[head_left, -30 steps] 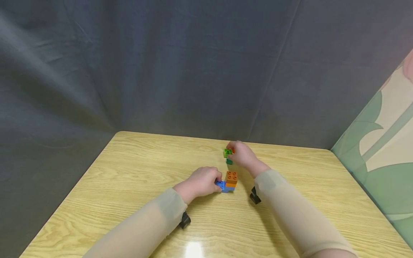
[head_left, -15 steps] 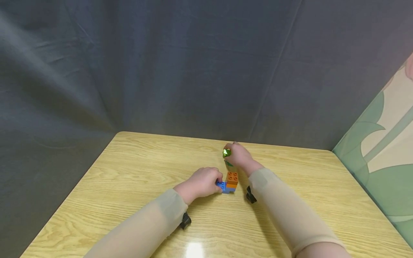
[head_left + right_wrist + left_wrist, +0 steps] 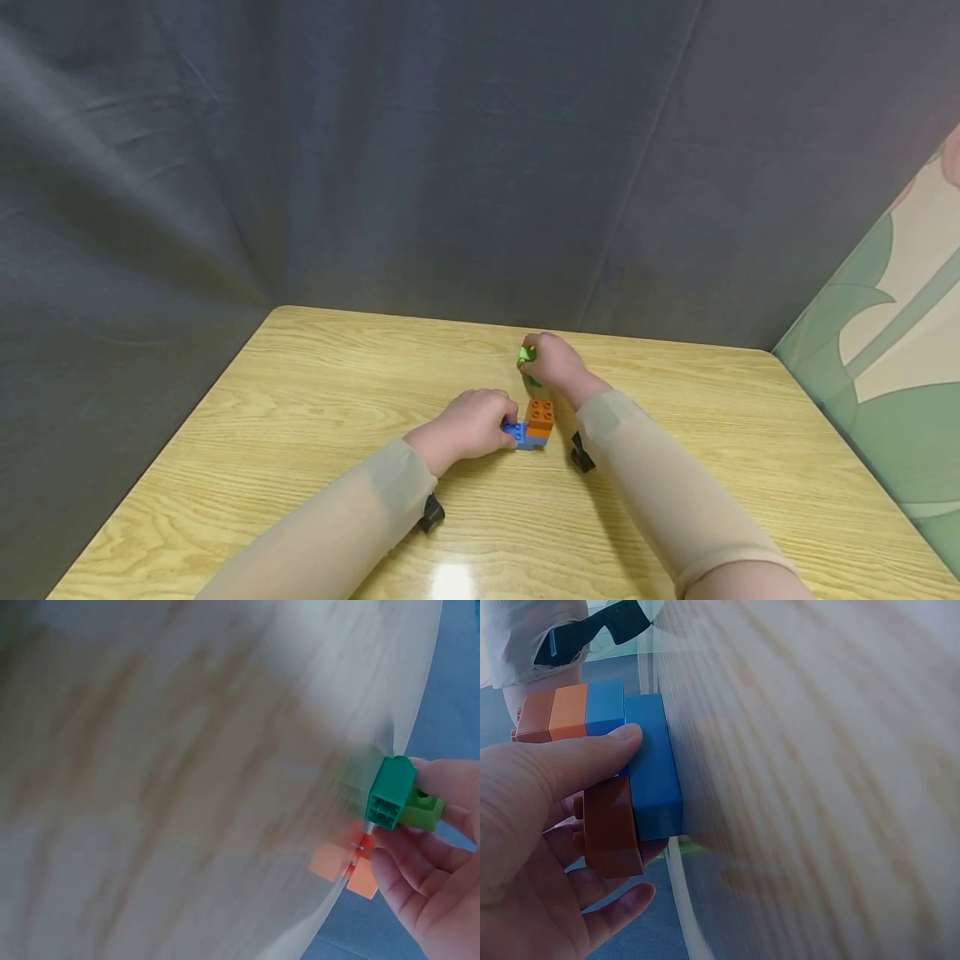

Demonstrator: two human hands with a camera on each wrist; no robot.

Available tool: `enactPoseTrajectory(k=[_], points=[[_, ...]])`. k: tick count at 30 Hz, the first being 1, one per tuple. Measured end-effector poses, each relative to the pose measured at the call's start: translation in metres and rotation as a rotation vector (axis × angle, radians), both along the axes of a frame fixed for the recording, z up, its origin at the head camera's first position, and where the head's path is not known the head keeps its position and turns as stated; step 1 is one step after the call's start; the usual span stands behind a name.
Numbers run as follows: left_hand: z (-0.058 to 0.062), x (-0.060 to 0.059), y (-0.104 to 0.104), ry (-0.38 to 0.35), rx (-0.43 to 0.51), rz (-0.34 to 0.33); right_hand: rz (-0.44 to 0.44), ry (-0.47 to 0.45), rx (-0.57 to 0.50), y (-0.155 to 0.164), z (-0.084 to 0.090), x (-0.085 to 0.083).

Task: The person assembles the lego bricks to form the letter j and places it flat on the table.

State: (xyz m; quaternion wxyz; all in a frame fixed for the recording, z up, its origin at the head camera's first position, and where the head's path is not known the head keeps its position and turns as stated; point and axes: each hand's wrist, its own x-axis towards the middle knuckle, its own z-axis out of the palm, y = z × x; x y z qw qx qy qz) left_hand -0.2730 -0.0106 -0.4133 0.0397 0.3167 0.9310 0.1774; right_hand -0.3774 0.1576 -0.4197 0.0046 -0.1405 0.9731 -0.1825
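Here, left hand (image 3: 472, 422) grips blue bricks (image 3: 657, 780), right hand (image 3: 558, 364) green bricks (image 3: 393, 789) (nearby orange brick (image 3: 362, 880): right wrist only).

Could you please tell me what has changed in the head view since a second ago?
The right hand has shifted slightly left, and the light green block at its fingers has turned with it. No visible letting go. The left hand stays gripping the blue block, with the orange blocks stacked beside its fingers as before.
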Motion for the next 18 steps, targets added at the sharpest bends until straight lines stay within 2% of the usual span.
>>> enactPoseTrajectory(k=[10,18], points=[[-0.003,-0.001,0.000,-0.021,-0.003,0.010,-0.022,0.040,-0.183,0.010,0.019,0.012],[-0.003,0.000,-0.001,-0.017,-0.002,0.005,-0.001,0.093,-0.227,0.019,0.035,0.028]])
